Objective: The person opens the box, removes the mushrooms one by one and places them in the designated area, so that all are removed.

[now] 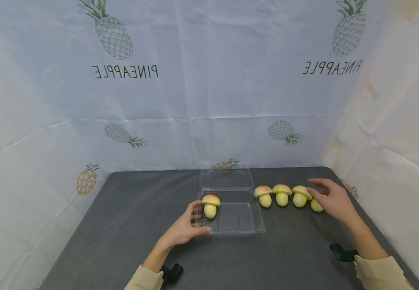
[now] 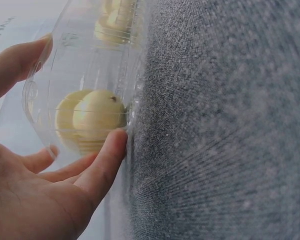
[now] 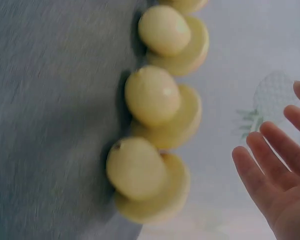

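A clear plastic clamshell box [image 1: 238, 217] stands on the table with its lid [image 1: 225, 178] folded back. One yellow mushroom-shaped piece [image 1: 210, 206] with a reddish cap sits at the left inside it. My left hand [image 1: 185, 225] grips the box's front left corner, thumb on the front rim and fingers along the left side. To the right of the box, several like mushroom pieces [image 1: 281, 195] form a row. Over the rightmost mushroom piece [image 1: 316, 205] hovers my right hand [image 1: 334, 199], partly covering it. In the right wrist view its fingers [image 3: 275, 155] are spread and hold nothing.
The dark grey table [image 1: 129, 229] ends at a white cloth backdrop [image 1: 224, 92] printed with pineapples. More of this cloth hangs at both sides. A black wrist device [image 1: 172, 274] is worn on the left arm, another wrist device [image 1: 341, 253] on the right.
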`<state>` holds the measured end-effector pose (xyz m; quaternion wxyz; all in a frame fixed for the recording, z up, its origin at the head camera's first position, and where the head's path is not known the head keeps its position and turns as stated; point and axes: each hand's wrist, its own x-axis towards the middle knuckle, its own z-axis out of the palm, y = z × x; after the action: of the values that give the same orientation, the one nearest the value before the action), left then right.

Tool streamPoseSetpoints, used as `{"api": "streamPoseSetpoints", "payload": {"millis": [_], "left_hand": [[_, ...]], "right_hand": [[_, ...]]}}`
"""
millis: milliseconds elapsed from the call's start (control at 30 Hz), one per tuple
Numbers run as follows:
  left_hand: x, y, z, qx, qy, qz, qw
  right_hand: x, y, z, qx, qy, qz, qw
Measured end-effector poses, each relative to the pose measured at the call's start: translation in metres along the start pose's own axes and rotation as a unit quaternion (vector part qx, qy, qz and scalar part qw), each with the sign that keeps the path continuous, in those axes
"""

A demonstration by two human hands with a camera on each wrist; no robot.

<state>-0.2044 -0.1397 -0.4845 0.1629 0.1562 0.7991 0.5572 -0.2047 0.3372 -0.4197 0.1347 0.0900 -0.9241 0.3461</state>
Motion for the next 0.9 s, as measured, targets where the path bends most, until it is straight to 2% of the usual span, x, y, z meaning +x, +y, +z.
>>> {"api": "streamPoseSetpoints", "payload": {"millis": [500, 633, 767, 900], "left_hand": [[-0.001, -0.001, 0.000, 0.016, 0.002, 0.011, 0.9998], [-0.001, -0.001, 0.000, 0.016, 0.002, 0.011, 0.9998], [-0.001, -0.002, 0.000, 0.015, 0.004, 0.009, 0.9998], [-0.001, -0.002, 0.000, 0.014, 0.003, 0.008, 0.9999]], "right_hand": [[0.007, -0.031, 0.033, 0.055, 0.007, -0.027, 0.9981], [0.012, -0.035, 0.043, 0.073, 0.011, -0.045, 0.9962], [0.015, -0.041, 0.053, 0.078, 0.016, -0.064, 0.9948], [0.016, -0.048, 0.061, 0.079, 0.012, -0.064, 0.9948]]}}
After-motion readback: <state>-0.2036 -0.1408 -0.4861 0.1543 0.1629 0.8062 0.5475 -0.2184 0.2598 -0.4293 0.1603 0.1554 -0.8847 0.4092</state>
